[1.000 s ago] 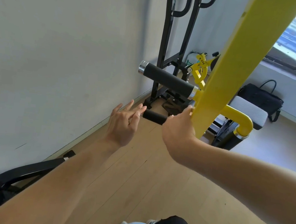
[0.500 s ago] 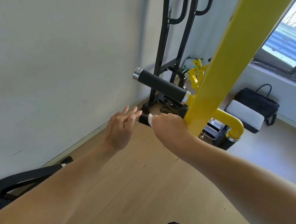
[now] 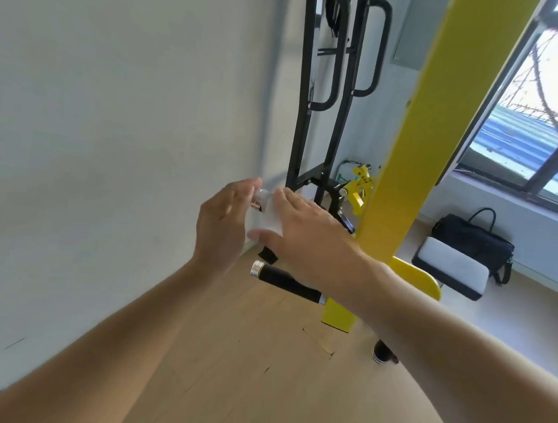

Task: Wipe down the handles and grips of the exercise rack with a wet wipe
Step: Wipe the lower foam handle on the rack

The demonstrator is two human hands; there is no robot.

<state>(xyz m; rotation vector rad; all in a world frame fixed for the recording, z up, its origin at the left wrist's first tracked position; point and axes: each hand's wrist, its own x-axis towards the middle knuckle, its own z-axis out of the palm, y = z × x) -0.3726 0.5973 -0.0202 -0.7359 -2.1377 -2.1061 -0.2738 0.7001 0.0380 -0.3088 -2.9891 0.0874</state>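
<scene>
wipe (image 3: 269, 214) blurred, right hand (image 3: 306, 235) hides upper grip

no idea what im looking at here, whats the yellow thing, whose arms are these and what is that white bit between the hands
The picture comes from a camera worn on a person's head, looking forward and down, so the two bare arms are that person's own. The yellow post is part of an exercise rack. Two black padded grips stick out from it toward the wall. The lower grip is bare. The right hand lies over the upper grip with a white wet wipe under it; only the grip's metal end cap shows. The left hand is open beside that end, fingers spread. Behind stand a black frame with looped handles, a padded seat and a black bag on the wooden floor.
</scene>
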